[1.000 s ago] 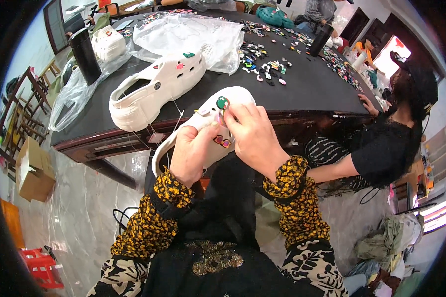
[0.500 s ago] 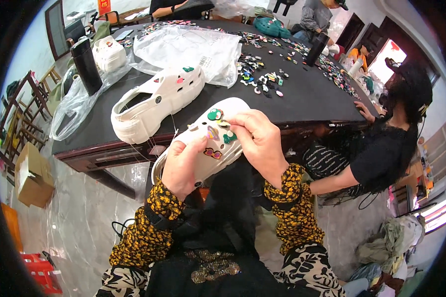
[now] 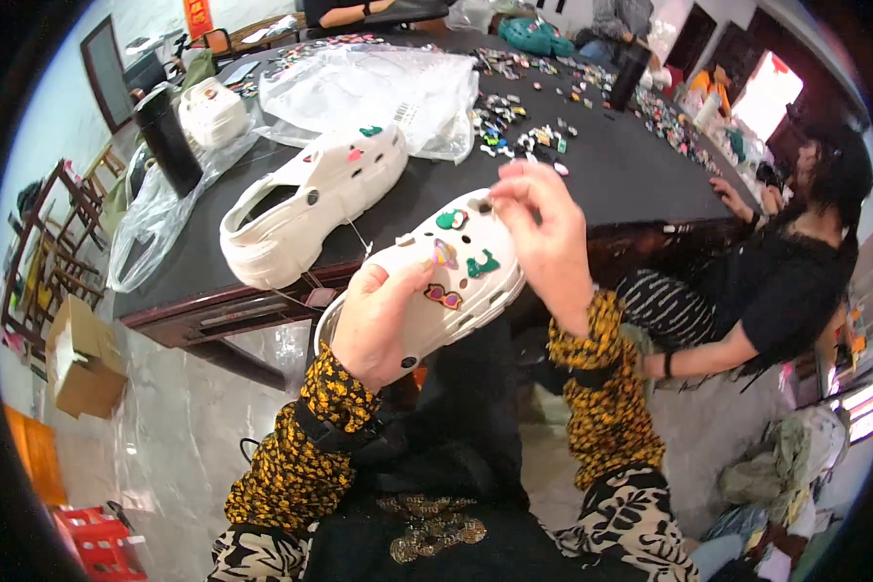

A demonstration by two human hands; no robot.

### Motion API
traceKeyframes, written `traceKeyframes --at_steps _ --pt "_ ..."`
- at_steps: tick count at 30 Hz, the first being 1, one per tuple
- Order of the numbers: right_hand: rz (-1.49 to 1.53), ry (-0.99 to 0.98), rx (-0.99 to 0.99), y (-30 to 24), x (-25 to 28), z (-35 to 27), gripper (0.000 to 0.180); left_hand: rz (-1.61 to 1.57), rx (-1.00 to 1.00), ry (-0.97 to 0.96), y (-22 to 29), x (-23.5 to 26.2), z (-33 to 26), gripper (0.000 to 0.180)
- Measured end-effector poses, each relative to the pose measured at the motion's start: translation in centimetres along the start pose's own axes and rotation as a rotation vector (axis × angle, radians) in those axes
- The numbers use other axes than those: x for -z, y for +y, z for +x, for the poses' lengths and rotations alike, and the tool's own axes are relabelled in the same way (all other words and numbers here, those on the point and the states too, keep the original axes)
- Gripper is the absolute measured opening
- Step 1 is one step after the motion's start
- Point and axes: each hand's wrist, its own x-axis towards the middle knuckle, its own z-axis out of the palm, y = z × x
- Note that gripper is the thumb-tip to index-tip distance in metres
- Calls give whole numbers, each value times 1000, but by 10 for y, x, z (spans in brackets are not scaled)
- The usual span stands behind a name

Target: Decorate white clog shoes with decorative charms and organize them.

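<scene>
The right hand (image 3: 550,241), fingers bent, any small hold impossible to tell, is the nearer one to the toe of the white clog (image 3: 463,280), which lies to its near left, stretching near-left to far-right, clasped by the left hand (image 3: 371,330).

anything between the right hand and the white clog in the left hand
Nothing visible: the right hand has its fingers by the toe of the held clog; whether they touch is unclear. The other clog lies on the table, off to the left.
</scene>
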Motion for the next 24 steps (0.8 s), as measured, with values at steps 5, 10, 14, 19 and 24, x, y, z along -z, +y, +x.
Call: traceKeyframes --at_steps 5,10,14,19,24 --pt "247 -72 -215 28 -10 32 10 4 12 -13 25 -27 17 26" --pt "130 -96 -189 53 -13 64 11 36 70 75 35 -34 56 27" --pt "153 -200 -202 62 -9 90 9 109 69 164 49 -58 63 25" --pt "202 -175 -172 70 -23 118 9 12 76 52 69 -56 77 26" --pt "164 -259 -183 97 -28 110 8 248 105 -27 68 -59 78 34"
